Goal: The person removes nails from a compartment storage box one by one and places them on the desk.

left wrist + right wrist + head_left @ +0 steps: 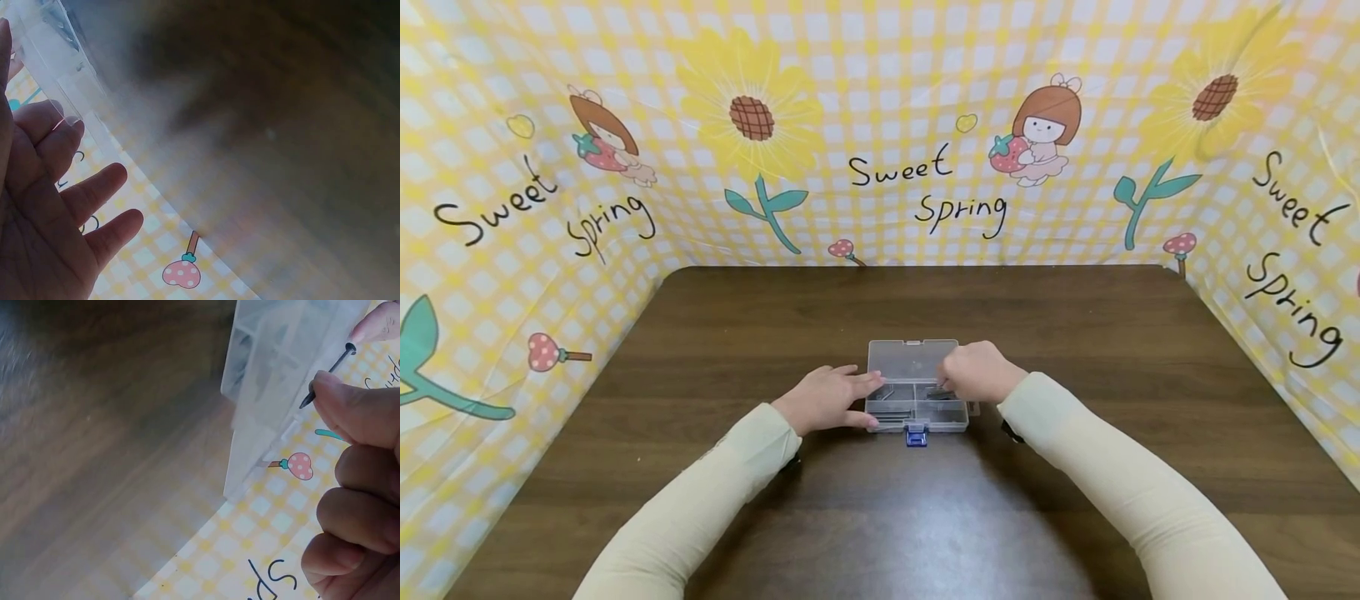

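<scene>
A small clear plastic compartment box [916,405] sits on the table with its lid [906,360] raised at the back and a blue latch [916,437] at the front. Thin metal pieces lie in several of its compartments. My left hand [826,398] rests at the box's left side, fingers spread and fingertips right at its edge. Over the back right compartment, my right hand [981,372] pinches a dark nail [339,361] by thumb and fingertips. The right wrist view shows the nail's round head and pointed tip, with the other fingers curled into the palm.
The dark wood table [760,317] extends around the box on all sides. A yellow checked cloth [880,92] with printed flowers and lettering hangs along the table's back and sides.
</scene>
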Available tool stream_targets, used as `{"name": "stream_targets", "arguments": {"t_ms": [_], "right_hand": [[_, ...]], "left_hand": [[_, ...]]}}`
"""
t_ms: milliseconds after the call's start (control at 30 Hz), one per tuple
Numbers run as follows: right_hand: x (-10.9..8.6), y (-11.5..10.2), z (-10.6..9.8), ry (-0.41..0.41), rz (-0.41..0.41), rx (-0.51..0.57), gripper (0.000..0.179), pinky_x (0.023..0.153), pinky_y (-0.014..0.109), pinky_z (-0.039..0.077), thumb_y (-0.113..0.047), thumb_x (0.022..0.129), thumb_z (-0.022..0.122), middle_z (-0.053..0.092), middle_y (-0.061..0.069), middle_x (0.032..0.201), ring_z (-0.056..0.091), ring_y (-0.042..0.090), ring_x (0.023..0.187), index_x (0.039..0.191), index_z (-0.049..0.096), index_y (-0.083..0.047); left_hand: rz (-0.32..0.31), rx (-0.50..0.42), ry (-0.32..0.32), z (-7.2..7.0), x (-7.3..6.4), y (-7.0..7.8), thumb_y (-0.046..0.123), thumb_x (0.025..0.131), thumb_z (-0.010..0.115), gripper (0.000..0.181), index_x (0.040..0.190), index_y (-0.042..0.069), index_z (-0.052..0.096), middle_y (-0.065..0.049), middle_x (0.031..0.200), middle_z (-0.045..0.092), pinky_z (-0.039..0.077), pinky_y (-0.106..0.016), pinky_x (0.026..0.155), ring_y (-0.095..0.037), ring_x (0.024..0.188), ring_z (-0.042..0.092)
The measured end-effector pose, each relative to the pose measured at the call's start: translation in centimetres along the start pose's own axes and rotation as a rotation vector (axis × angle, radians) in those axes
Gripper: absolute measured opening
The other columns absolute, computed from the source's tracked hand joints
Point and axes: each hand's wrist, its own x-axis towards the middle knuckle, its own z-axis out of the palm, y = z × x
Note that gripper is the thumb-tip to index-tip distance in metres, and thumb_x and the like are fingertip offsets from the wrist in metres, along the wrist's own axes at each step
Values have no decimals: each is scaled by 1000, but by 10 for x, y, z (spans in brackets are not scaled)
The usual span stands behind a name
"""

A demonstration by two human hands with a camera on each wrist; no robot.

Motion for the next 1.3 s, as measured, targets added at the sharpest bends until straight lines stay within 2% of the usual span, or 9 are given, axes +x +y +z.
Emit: {"name": "stream_targets", "arguments": {"t_ms": [167,367,467,600,767,967,1100,1300], "right_hand": [[0,5,1,-16,15,9,32,49,31,41,-10,88,65,52,-7,61,42,9,53,60,53,-19],[-2,7,-1,-20,26,15,32,49,32,42,-8,87,64,52,-6,60,44,9,53,59,52,-19],[-3,8,-3,-18,37,15,36,48,30,38,-8,87,64,46,-6,56,38,9,52,57,48,-19],[-6,10,-3,14,38,2,39,47,29,37,-9,85,67,40,-7,54,35,10,51,56,44,-19],[-10,12,-3,31,32,-4,40,46,27,30,-4,85,63,35,-7,53,32,10,51,55,40,-17],[-15,18,-1,48,40,-21,36,45,29,35,-6,85,64,43,-6,53,36,10,50,56,45,-16],[-18,23,0,46,43,-17,27,46,32,41,-5,84,62,54,-6,57,45,11,51,60,56,-17],[-24,28,-7,43,62,-20,20,48,34,45,-5,82,64,61,-6,64,53,11,54,66,63,-17]], "left_hand": [[5,-5,-1,-1,0,1,53,89,58,71,144,11,45,-4,145,45,38,-50,100,-40,127,46],[12,-15,8,-3,-1,1,53,89,58,71,144,10,46,-5,145,45,38,-51,100,-41,126,46],[19,-8,17,-3,-1,1,53,89,58,71,143,9,46,-5,145,46,39,-50,99,-40,125,48],[19,1,22,-3,-2,0,53,89,58,71,143,10,46,-5,145,46,41,-49,97,-39,123,50],[17,5,24,-3,-3,1,53,89,59,71,143,10,46,-5,144,46,43,-46,94,-38,119,53],[10,3,24,-2,-2,2,53,88,59,71,144,10,46,-4,145,46,43,-46,94,-37,118,54],[9,5,23,-1,-3,2,54,88,58,72,144,11,46,-4,145,46,44,-46,93,-37,117,55],[14,17,33,-2,-3,2,53,88,59,71,143,10,47,-5,144,47,44,-46,91,-37,115,56]]}}
